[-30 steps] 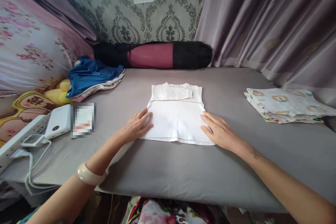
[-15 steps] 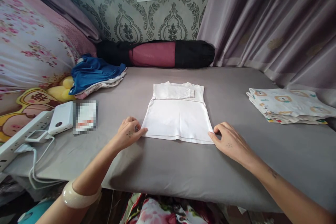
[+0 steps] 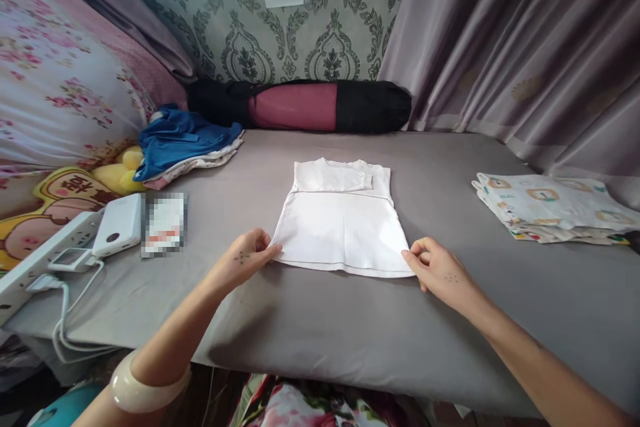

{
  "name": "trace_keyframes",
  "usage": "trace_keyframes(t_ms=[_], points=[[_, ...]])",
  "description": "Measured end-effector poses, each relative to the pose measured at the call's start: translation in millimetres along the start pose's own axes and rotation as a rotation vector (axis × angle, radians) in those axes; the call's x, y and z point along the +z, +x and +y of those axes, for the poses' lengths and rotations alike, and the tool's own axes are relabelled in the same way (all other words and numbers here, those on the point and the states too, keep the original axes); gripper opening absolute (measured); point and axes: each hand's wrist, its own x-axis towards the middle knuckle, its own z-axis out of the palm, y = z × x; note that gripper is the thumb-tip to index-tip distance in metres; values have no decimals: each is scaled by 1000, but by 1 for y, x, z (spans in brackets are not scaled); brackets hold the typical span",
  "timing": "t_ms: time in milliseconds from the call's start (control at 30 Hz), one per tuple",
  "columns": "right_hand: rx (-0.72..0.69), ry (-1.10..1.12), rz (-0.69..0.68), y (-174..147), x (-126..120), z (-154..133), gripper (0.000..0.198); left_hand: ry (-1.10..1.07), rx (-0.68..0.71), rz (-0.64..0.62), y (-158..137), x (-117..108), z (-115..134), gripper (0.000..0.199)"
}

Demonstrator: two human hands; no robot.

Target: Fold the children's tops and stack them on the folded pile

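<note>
White fabric forms the long-sleeved shirt [image 3: 340, 230], which lies flat at the centre of the grey cloth-covered surface [image 3: 350, 327]. Its collar points toward the patterned wall [image 3: 290, 47] and its hem faces the person. A sleeve [image 3: 330, 178] is folded horizontally across the chest, with its cuff near the right side seam. The left hand [image 3: 245, 255] pinches the left hem corner between thumb and curled fingers. The right hand [image 3: 443, 273] pinches the right hem corner in the same manner. Whether the hem is raised from the surface cannot be determined.

A cream, glossy ring-shaped bangle [image 3: 133, 390] encircles the left forearm. Well to the right is a stack of white cloth printed with animal motifs [image 3: 555, 200]. At the far left, a crumpled blue garment [image 3: 185, 140] rests on lighter folded cloth [image 3: 213, 159]. A black-and-maroon cylindrical bundle [image 3: 295, 107] lies along the rear edge. A white rectangular power bank [image 3: 119, 223] sits beside the white power strip [image 3: 35, 263].
</note>
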Motion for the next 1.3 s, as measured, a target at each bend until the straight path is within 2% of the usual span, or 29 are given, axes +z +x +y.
trace_keyframes(t_ms=[200, 367, 467, 600, 800, 900, 1100, 1200, 1300], points=[[182, 439, -152, 0, -10, -3, 57, -290, -15, -36, -3, -6, 7, 58], [267, 732, -166, 5, -21, -8, 75, -541, -92, -24, 3, -12, 12, 44], [266, 856, -145, 9, -24, -7, 68, -692, -102, -9, 10, -14, 14, 41], [211, 931, -136, 13, -28, -7, 55, -805, -42, 16, 18, -17, 19, 39], [82, 895, -115, 20, -34, -12, 61, -819, 54, 72, 31, -17, 33, 49], [80, 841, -26, 33, -32, -14, 49, -781, 79, 106, 43, -14, 39, 52], [109, 793, 75, 69, -28, -24, 27, -769, 130, 196, 80, -5, 45, 39], [176, 827, 98, 85, -26, -31, 10, -768, 121, 225, 98, -1, 51, 31], [167, 879, 122, 100, -19, -39, 2, -792, 100, 244, 112, 3, 58, 23]])
